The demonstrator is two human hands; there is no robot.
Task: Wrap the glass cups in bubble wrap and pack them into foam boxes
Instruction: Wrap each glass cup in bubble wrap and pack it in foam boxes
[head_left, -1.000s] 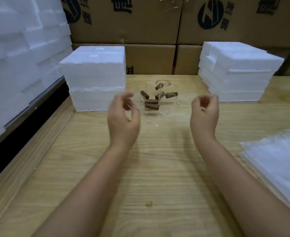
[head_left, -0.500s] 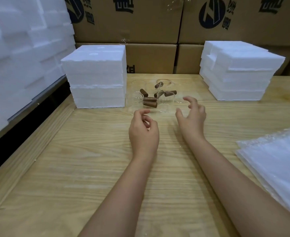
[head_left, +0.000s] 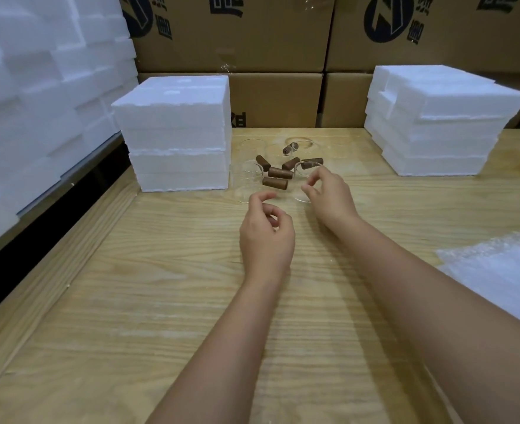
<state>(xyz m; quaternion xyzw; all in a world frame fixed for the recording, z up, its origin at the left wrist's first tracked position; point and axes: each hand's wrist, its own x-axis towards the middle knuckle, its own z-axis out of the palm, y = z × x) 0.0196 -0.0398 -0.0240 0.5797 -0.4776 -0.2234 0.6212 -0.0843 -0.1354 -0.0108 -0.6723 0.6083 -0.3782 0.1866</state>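
Several clear glass cups point(head_left: 249, 175) with brown wooden handles point(head_left: 275, 182) stand clustered at the back middle of the wooden table point(head_left: 160, 301). My right hand point(head_left: 329, 197) reaches over the nearest cup on the right, fingers loosely curled at its rim; whether it touches the glass I cannot tell. My left hand point(head_left: 266, 237) hovers just in front of the cups with loosely curled fingers, holding nothing. A stack of bubble wrap sheets point(head_left: 503, 270) lies at the right edge. White foam boxes are stacked to the left point(head_left: 176, 133) and to the right point(head_left: 436, 123) of the cups.
Cardboard cartons point(head_left: 237, 32) line the back behind the table. A wall of foam pieces point(head_left: 32, 87) rises at the far left beyond a dark gap. The table has a raised wooden edge on the left.
Both hands have moved forward and inward towards the cups. The right hand has gone from mid-air to the rim of the nearest cup; the left has come to the middle.
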